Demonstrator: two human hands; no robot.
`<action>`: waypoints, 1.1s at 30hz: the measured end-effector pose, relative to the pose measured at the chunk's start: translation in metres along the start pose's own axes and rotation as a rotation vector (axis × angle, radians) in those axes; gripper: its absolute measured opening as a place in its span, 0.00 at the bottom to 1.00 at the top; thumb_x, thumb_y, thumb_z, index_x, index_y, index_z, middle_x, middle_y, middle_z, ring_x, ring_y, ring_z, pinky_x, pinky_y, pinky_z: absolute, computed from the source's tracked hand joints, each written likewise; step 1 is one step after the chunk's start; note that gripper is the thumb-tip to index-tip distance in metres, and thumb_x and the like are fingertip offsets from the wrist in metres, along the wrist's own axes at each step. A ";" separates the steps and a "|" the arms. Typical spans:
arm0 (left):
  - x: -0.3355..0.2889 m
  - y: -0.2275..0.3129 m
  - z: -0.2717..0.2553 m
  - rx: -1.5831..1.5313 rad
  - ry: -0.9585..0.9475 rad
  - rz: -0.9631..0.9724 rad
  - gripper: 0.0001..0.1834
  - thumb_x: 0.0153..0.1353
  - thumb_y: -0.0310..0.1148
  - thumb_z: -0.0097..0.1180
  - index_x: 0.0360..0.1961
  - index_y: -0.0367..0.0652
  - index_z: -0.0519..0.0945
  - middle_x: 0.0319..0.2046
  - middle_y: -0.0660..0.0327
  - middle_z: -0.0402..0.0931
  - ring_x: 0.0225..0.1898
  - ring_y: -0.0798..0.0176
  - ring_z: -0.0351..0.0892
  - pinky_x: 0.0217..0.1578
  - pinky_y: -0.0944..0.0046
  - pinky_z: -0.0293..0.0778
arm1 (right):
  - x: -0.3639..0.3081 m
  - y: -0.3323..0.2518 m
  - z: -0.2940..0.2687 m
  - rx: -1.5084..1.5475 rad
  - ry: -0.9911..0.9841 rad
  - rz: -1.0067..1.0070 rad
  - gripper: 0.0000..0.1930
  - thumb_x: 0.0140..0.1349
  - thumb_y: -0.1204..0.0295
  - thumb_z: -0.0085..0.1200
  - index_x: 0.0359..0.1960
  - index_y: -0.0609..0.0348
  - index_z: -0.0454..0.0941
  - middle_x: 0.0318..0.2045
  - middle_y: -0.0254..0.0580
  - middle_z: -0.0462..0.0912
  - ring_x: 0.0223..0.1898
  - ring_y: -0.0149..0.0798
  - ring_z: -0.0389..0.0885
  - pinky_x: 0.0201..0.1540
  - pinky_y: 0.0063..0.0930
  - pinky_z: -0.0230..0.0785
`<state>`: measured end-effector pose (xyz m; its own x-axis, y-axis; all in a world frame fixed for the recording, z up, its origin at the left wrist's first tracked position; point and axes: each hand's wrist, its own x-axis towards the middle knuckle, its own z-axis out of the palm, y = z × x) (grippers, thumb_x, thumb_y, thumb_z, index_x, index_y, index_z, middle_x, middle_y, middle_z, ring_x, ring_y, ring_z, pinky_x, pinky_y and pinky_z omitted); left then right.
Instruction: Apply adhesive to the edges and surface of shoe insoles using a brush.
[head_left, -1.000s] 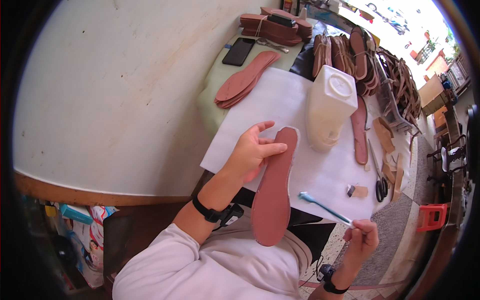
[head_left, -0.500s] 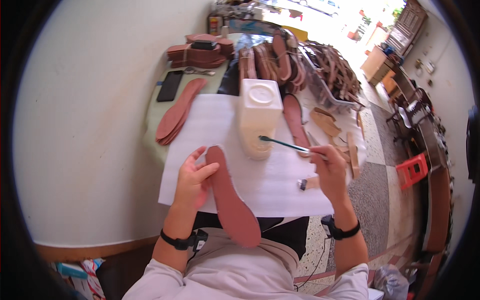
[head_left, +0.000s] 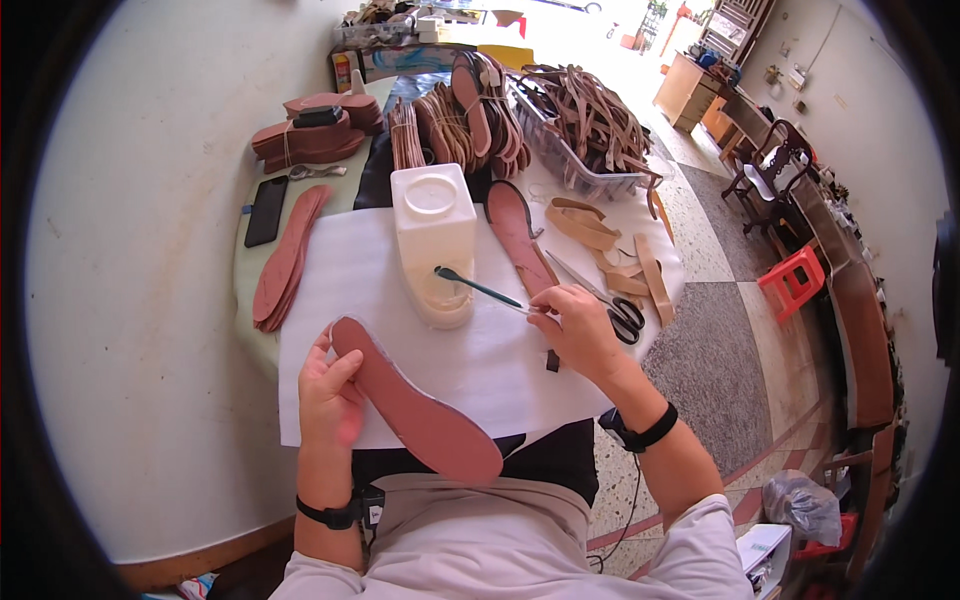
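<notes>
My left hand (head_left: 332, 392) pinches a reddish-brown shoe sole (head_left: 425, 420) near its narrower end, thumb on top. The sole slants over the table's near edge, its wide end toward my lap. In my right hand (head_left: 575, 325) is a thin stick-like brush with a dark green shaft (head_left: 482, 287). Its far end reaches into the cut opening of a white plastic jug (head_left: 435, 225), so the tip is hidden. The jug rests on a white sheet (head_left: 340, 290), with pale yellowish stuff visible around the opening.
Black-handled scissors (head_left: 622, 318), tan strips (head_left: 590, 225) and another sole (head_left: 515, 228) lie right of the jug. Stacked soles (head_left: 290, 258) and a dark phone (head_left: 265, 212) lie left. Behind stand bundled soles (head_left: 440, 125) and a clear bin (head_left: 605, 183) of brown straps.
The view has swung right, so the table appears further left. The sole in my left hand lies more slantwise. My right hand still holds the brush in the jug; the scissors now show fully.
</notes>
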<state>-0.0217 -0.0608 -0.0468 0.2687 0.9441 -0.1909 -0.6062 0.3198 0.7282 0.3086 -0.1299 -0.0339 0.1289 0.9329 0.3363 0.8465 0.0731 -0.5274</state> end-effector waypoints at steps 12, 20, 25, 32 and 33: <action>0.000 0.002 -0.007 0.009 -0.049 -0.001 0.26 0.65 0.18 0.54 0.64 0.33 0.65 0.50 0.51 0.81 0.49 0.58 0.85 0.50 0.59 0.83 | -0.022 0.037 -0.114 -0.059 0.255 0.333 0.07 0.64 0.75 0.64 0.41 0.66 0.86 0.30 0.42 0.87 0.28 0.29 0.83 0.33 0.25 0.75; 0.000 0.004 -0.003 0.076 -0.050 0.007 0.28 0.63 0.21 0.57 0.63 0.33 0.65 0.51 0.53 0.79 0.51 0.58 0.83 0.56 0.57 0.80 | 0.034 0.104 -0.162 -0.038 0.289 0.380 0.08 0.66 0.74 0.62 0.41 0.68 0.86 0.29 0.40 0.89 0.31 0.28 0.84 0.36 0.25 0.76; -0.001 0.002 -0.004 -0.006 0.021 -0.006 0.33 0.62 0.16 0.57 0.68 0.35 0.60 0.50 0.51 0.81 0.49 0.58 0.85 0.51 0.57 0.83 | 0.108 0.142 -0.176 -0.308 0.364 0.351 0.11 0.64 0.66 0.65 0.42 0.62 0.88 0.33 0.49 0.90 0.36 0.41 0.89 0.43 0.35 0.79; -0.003 0.001 -0.006 -0.058 0.053 -0.006 0.38 0.62 0.14 0.58 0.72 0.36 0.55 0.48 0.51 0.82 0.46 0.58 0.86 0.48 0.58 0.86 | 0.152 0.185 -0.148 -0.513 0.217 0.704 0.17 0.59 0.60 0.66 0.42 0.61 0.88 0.37 0.54 0.89 0.40 0.51 0.89 0.45 0.41 0.77; -0.004 0.002 -0.008 -0.057 0.063 0.005 0.39 0.62 0.14 0.58 0.72 0.36 0.55 0.48 0.51 0.82 0.46 0.58 0.86 0.48 0.58 0.86 | 0.156 0.182 -0.141 -0.494 0.148 0.802 0.17 0.58 0.60 0.65 0.42 0.61 0.88 0.38 0.54 0.89 0.40 0.50 0.89 0.44 0.40 0.77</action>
<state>-0.0300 -0.0635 -0.0496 0.2186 0.9484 -0.2296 -0.6498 0.3171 0.6908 0.5555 -0.0206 0.0325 0.8011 0.5841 0.1308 0.5959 -0.7577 -0.2660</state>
